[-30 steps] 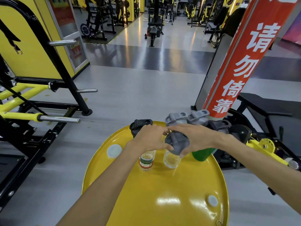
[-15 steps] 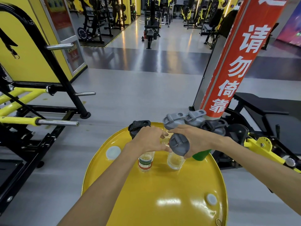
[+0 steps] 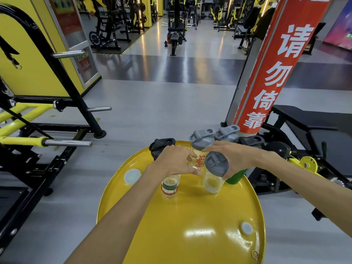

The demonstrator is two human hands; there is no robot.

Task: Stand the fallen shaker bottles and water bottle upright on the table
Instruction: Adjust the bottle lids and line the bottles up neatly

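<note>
On the round yellow table [image 3: 190,235] a clear water bottle [image 3: 170,186] with a red and green label stands upright, its top covered by my left hand [image 3: 174,161]. My right hand [image 3: 235,158] grips the grey lid of a clear shaker bottle [image 3: 214,177] that stands just right of the water bottle. Behind them stand a clear shaker with red lettering and a grey lid [image 3: 200,144], a second grey-lidded shaker [image 3: 226,133], a black-lidded shaker [image 3: 162,146] at the far left edge, and a green shaker [image 3: 236,176] partly hidden by my right hand.
A red pillar [image 3: 274,73] with white characters rises behind the table at right. A black bench [image 3: 312,122] and yellow-black machine parts stand to the right. A black and yellow weight rack [image 3: 47,115] with chrome pegs fills the left. Grey gym floor lies beyond.
The clear shaker under my right hand has shifted slightly right and sits more upright. My left hand stays on the water bottle's top. The view has tilted down a little.
</note>
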